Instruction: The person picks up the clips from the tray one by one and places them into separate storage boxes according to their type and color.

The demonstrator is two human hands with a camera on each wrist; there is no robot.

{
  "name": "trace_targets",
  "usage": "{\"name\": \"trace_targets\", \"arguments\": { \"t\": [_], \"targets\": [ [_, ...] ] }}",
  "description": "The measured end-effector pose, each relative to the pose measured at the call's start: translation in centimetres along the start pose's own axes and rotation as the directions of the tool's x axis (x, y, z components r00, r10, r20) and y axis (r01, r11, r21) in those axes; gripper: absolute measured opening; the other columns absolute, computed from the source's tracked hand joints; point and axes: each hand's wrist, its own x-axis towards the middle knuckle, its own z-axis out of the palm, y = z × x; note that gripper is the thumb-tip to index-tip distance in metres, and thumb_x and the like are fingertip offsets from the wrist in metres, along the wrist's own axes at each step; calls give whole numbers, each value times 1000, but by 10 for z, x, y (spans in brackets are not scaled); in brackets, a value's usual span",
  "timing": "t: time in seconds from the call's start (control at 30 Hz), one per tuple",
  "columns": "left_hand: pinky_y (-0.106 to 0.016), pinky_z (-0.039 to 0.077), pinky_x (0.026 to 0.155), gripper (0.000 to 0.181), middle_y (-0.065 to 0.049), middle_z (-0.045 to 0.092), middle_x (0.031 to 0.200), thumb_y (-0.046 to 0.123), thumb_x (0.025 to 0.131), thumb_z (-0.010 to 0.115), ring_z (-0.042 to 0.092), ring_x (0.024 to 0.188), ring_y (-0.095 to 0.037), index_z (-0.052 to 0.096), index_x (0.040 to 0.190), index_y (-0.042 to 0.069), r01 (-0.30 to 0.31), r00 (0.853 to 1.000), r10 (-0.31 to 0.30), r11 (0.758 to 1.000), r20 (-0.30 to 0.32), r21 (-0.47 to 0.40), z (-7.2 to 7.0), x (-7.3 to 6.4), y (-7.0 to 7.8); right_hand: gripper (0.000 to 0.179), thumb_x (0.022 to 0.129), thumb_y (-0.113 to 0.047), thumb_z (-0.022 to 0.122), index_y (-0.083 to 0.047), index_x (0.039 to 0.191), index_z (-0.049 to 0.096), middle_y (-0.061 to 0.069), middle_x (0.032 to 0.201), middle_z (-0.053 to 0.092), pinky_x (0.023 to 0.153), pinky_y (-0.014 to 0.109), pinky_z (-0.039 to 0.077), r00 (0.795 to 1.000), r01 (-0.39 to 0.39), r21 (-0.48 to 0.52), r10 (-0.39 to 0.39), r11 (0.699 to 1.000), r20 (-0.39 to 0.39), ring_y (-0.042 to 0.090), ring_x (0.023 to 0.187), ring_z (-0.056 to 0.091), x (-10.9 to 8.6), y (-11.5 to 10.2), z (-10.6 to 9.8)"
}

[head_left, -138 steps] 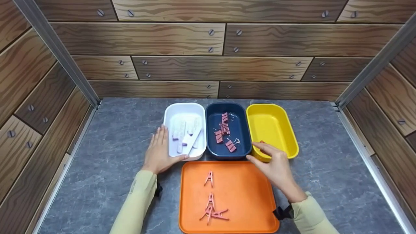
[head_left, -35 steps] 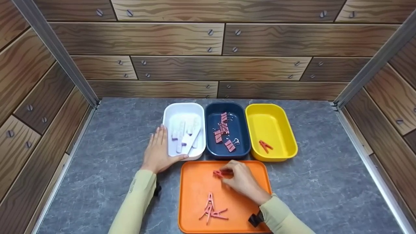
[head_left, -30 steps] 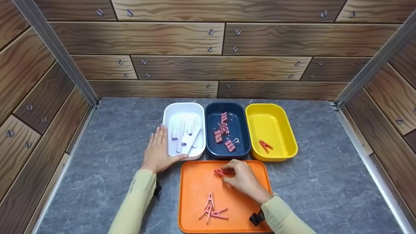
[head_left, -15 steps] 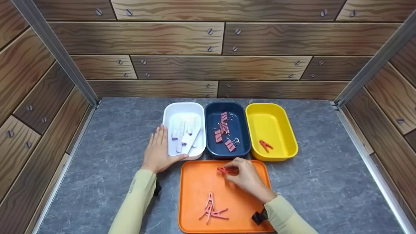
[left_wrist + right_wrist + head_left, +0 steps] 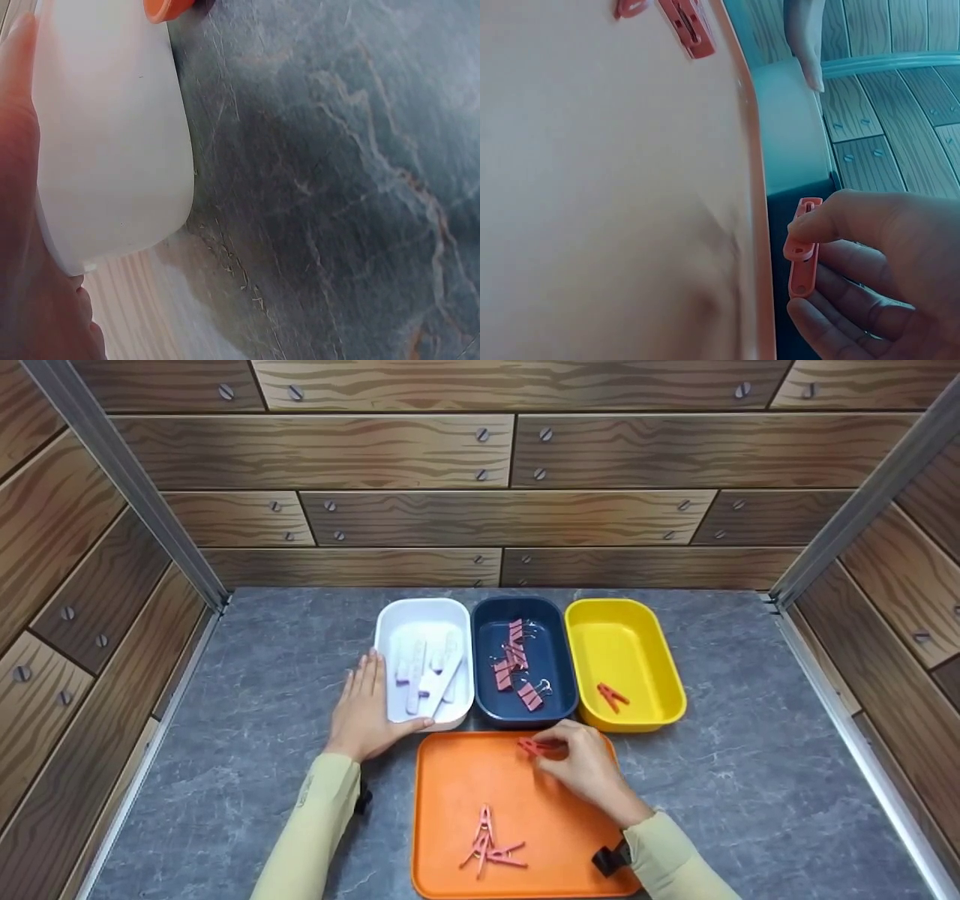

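Pinched in the right hand, a red clothespin had shifted rightward over the orange tray since half a second earlier, while the left hand had stayed beside the white bin.

From the head camera, thumb and fingertips held the clothespin in a narrow grip near the tray's far edge, its long axis running roughly left to right and its free end pointing left, away from the yellow bin. That bin stood to the right of the grip and farther from the person, nearer the right hand than the left; a second clothespin lay toward its close end. Just beyond the grip stood the navy bin with its binder clips. Pink clothespins lay heaped on the tray's near part. The left hand's fingers lay straight against the white bin's outer side.

At the left wrist, that hand rested along the white bin, above the gray tabletop.

At the right wrist, the held clothespin ran nearly parallel to the tray's edge, seen against the navy bin; its height could not be judged.
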Motion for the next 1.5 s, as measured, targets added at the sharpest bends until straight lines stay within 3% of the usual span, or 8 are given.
{"name": "trace_targets", "arguments": {
  "t": [0.73, 0.97, 1.27, 1.5],
  "targets": [
    [-46, 7, 124, 140, -23, 8, 167, 94, 71, 52, 10, 153, -36, 7, 160, -5, -7, 1000, 7, 1000, -18, -5, 0, -1, 0, 29, 70, 1, 89, -8, 97, 81, -2, 91, 72, 78, 38, 60, 994, -89, 83, 94, 993, -60, 17, 84, 65, -2, 15, -22],
    [-45, 5, 124, 140, -21, 5, 167, 93, 72, 53, 6, 154, -34, 5, 160, -4, 3, 1000, -3, 1000, 4, 2, -1, 0, 1, 29, 71, 3, 87, -6, 98, 81, 1, 94, 73, 78, 40, 61, 989, -99, 110, 110, 989, -99, 20, 84, 68, 0, 17, -33],
    [-45, 5, 124, 138, -24, 8, 166, 89, 74, 58, 7, 154, -36, 8, 159, -7, -10, 1000, 10, 1000, -5, -1, 0, 1, 1, 27, 75, 4, 87, -3, 99, 80, 7, 96, 73, 79, 46, 61, 986, -96, 237, 125, 967, -111, 26, 84, 74, 10, 15, -53],
    [-45, 5, 124, 138, -23, 8, 166, 92, 73, 54, 7, 154, -35, 8, 160, -6, -7, 1000, 7, 1000, 5, 22, 0, 1, 1, 28, 74, 7, 86, 0, 100, 80, 11, 98, 73, 79, 45, 61, 984, -77, 201, 107, 977, -144, 30, 92, 71, 18, 23, -63]
  ]
}}
